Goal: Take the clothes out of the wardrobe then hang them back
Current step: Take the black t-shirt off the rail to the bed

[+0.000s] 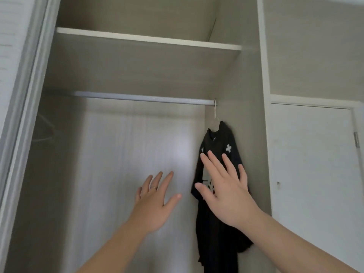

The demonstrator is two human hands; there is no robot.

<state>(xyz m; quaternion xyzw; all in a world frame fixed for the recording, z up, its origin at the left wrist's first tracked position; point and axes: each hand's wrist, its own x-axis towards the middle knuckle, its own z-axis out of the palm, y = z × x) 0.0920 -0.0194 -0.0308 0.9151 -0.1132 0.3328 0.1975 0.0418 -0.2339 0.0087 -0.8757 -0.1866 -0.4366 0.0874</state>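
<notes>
- The wardrobe (246, 85) stands open, its inside lined in pale wood-grain panels with a brighter patch on the back panel (128, 154) under the hanging rail (143, 98).
- The hanging rail is a silvery bar running across the compartment.
- A white-edged shelf (147, 39) sits above the rail.
- A black T-shirt (222, 138) with white crosses hangs on a pale hanger (215, 115) hooked at the rail's far right end, against the side wall.
- Below the rail's left end, in shadow, a faint bare hanger (44, 134) shows.
- The right hand (226, 194) is raised below the rail's right end, in front of the T-shirt. Its grip is apart, fingers spread and straight, and whether it touches the cloth cannot be told.
- The left hand (155, 201) is raised below the rail's middle, clear of the T-shirt. Its grip is apart too, holding nothing, and it wears a ring (153, 187) on one finger.
- Left of the rail, a pale sliding door (17, 95) frames the opening.
- Right of the rail, past the partition, is a closed white cupboard door (311, 164) with a metal fitting (356, 139) at its edge.
</notes>
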